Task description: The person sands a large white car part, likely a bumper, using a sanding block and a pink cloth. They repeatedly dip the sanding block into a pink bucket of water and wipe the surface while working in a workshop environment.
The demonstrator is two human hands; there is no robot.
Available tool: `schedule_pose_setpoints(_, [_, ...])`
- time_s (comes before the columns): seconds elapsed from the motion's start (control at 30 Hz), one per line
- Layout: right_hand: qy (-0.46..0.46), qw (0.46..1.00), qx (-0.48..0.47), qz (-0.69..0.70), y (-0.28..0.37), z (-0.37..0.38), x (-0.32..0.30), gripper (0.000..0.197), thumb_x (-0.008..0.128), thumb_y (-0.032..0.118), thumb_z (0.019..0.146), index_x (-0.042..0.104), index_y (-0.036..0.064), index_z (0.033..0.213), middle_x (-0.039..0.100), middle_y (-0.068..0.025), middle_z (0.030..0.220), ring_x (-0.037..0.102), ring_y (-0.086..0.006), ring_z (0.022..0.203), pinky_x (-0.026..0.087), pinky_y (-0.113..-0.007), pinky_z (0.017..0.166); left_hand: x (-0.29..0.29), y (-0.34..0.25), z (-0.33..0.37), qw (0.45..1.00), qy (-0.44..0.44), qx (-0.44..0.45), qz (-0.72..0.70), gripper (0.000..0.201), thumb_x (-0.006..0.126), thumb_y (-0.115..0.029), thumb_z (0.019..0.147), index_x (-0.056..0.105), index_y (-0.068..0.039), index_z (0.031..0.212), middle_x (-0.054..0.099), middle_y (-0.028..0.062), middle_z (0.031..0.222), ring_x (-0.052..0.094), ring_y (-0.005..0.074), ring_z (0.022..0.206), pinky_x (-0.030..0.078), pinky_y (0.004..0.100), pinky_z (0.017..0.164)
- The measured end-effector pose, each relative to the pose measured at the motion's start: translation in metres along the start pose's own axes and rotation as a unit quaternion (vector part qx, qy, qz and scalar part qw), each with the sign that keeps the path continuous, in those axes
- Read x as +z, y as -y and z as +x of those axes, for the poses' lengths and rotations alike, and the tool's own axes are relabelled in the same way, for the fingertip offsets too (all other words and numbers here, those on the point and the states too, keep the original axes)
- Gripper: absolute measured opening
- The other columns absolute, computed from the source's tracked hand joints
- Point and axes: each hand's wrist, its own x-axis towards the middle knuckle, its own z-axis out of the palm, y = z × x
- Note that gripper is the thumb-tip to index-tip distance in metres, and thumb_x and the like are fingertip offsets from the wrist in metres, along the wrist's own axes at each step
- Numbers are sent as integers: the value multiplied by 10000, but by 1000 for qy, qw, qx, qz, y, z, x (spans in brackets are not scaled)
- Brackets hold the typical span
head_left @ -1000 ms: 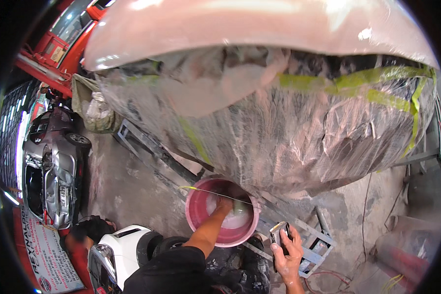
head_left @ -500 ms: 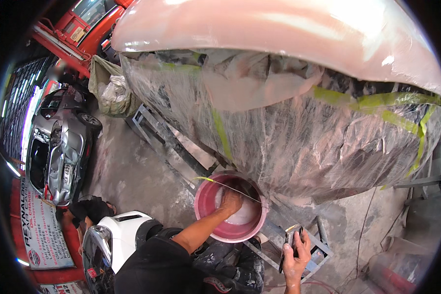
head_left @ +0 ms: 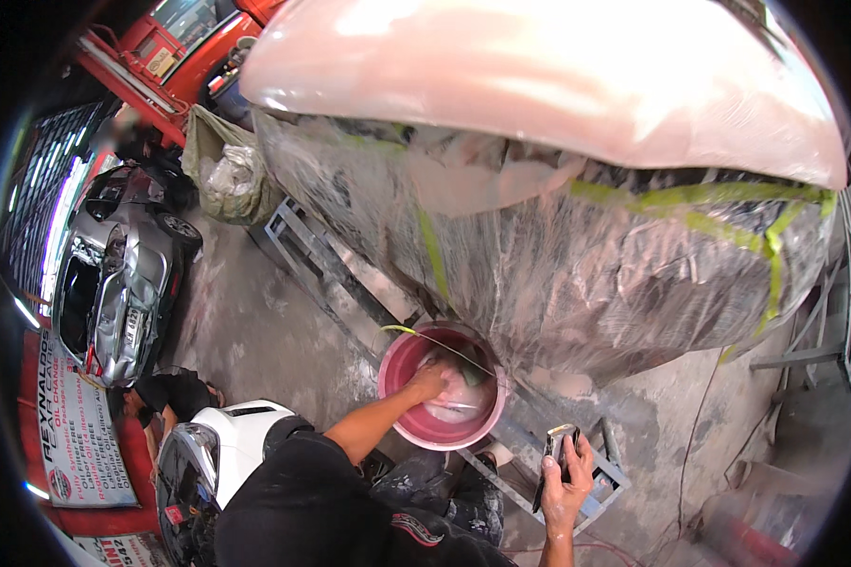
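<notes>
My left hand (head_left: 429, 382) reaches down into a pink plastic bucket (head_left: 388, 389) with cloudy, whitish water (head_left: 454, 408) in it. Its fingertips are blurred against the water, and whether they grip anything does not show. A greenish-grey patch lies beyond the fingers inside the bucket. Held up to the right of the bucket, my right hand (head_left: 565, 484) is closed around a dark, flat block-like tool (head_left: 560, 446) with a pale top edge. A thin rod (head_left: 456, 352) with a yellow-green end rests across the bucket's rim.
Ahead stands a car body panel (head_left: 539, 85) in pinkish primer, above plastic sheeting (head_left: 539, 274) with yellow-green tape. Metal stands (head_left: 336, 265) lie around the bucket. A sack (head_left: 227, 175), a damaged grey car (head_left: 123, 274), a white car (head_left: 241, 444) and a crouching person (head_left: 175, 392) are at left.
My left hand has shifted slightly left and back inside the bucket, exposing more of its inside. My right hand still holds the dark tool, and the whole view has shifted a little.
</notes>
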Motion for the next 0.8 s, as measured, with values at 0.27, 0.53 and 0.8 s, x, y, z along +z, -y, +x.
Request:
schedule_pose_setpoints(0.27, [-30, 998, -40, 44, 39, 19, -38, 461, 715, 61, 855, 680, -54, 1300, 567, -316, 1425, 567, -429, 1319, 435, -455, 1111, -263, -139, -129, 995, -68, 43, -65, 383, 722, -376, 934, 640, -41, 1101, 700, 130, 1022, 673, 246, 965, 541, 399, 850])
schedule_pose_setpoints(0.53, [-83, 993, -74, 25, 54, 23, -75, 460, 719, 64, 862, 685, -46, 1307, 577, -302, 1426, 567, -400, 1330, 425, -444, 1124, -486, -362, -161, 784, -482, 388, -54, 350, 762, -218, 953, 616, -30, 1209, 724, 142, 1058, 698, 206, 1019, 558, 361, 884])
schedule_pose_setpoints(0.8, [-116, 991, -41, 45, 51, -4, -93, 460, 729, 66, 856, 686, -60, 1297, 580, -305, 1420, 563, -391, 1334, 409, -435, 1137, -413, -435, -40, 695, -484, 432, 312, 431, 551, -297, 1042, 577, -54, 1396, 565, 199, 1448, 487, 340, 1403, 376, 528, 1176])
